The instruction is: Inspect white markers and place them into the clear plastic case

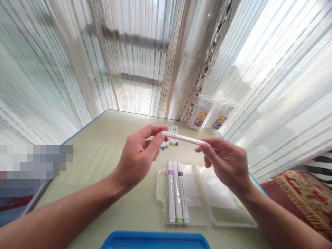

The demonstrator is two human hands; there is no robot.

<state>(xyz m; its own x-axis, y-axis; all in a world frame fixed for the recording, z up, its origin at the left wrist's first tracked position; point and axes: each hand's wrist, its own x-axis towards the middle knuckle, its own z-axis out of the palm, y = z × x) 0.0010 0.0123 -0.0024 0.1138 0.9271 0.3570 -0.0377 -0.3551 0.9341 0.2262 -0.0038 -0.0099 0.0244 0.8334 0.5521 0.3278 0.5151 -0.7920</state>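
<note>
A white marker with a pink band is held nearly level above the table, spanning both hands. My left hand pinches its capped end between thumb and fingers. The other end sits in the pinch of my right hand. Below lies an open clear plastic case. Three white markers rest side by side in its left half, with purple, green and black parts. Farther back, several more white markers lie on the table, partly hidden behind my left fingers and the held marker.
Two clear packages with printed labels stand at the back right by the curtain. A blue tray shows at the near edge of the pale table. At the right is a fringed patterned cloth. A pixelated patch covers the left edge.
</note>
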